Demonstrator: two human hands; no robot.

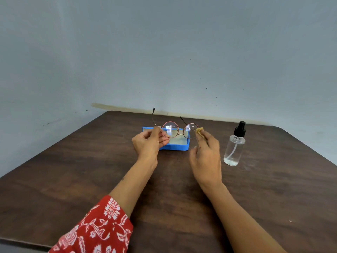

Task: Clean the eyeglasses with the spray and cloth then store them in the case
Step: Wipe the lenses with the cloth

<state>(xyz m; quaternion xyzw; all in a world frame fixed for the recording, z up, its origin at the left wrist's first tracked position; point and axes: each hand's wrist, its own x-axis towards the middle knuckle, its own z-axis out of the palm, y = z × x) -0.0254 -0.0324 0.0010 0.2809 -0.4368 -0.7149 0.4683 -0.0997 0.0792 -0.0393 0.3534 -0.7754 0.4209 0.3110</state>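
A dark wooden desk against a pale blue-grey wall carries one pair of glasses, one blue case, one small yellow cloth and one spray bottle; two bare hands work above it. The left hand, its forearm coming from a red sleeve with a white floral print, is curled closed and pinches the glasses at the left lens rim and hinge; the round, thin-rimmed glasses are held up in the air just above the case, lenses facing the viewer, both arms unfolded and pointing away toward the wall. The right hand is loosely closed, with thumb and fingertips pinching the folded cloth against the outer edge of the right lens; the remaining fingers hang relaxed. The case lies open like a shallow tray with a pale lining, near the desk's far middle, directly behind and below the hands. The clear bottle with a black pump top stands upright to the right of the right hand, apart from it, holding a little liquid. Bare desk stretches wide to the left, right and near side; the far edge meets the wall just behind the case.
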